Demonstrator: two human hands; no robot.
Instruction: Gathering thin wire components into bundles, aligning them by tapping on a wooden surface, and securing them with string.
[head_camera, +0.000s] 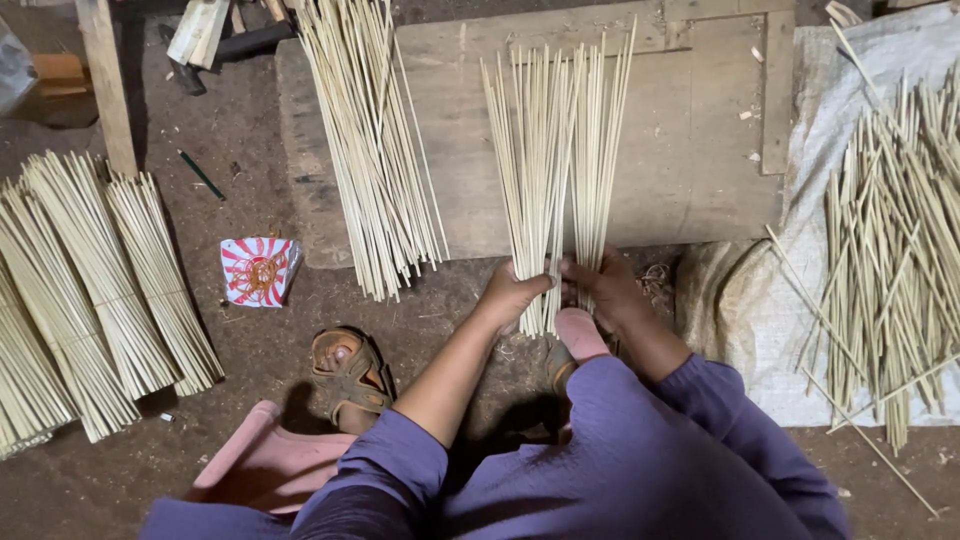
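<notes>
Head view: your left hand (512, 292) and right hand (608, 288) each close a grip on the fanned bamboo sticks (556, 150) at frame centre, over the wooden board (690, 150). Tied bundles (90, 290) lie left; loose sticks (890, 250) remain right.

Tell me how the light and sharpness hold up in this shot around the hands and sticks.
Head view: soft, dim light, no glare; the fanned sticks on the wooden board are sharp, both hands, left and right, are fairly crisp; shadow pools under the arms, and corners darken.
</notes>
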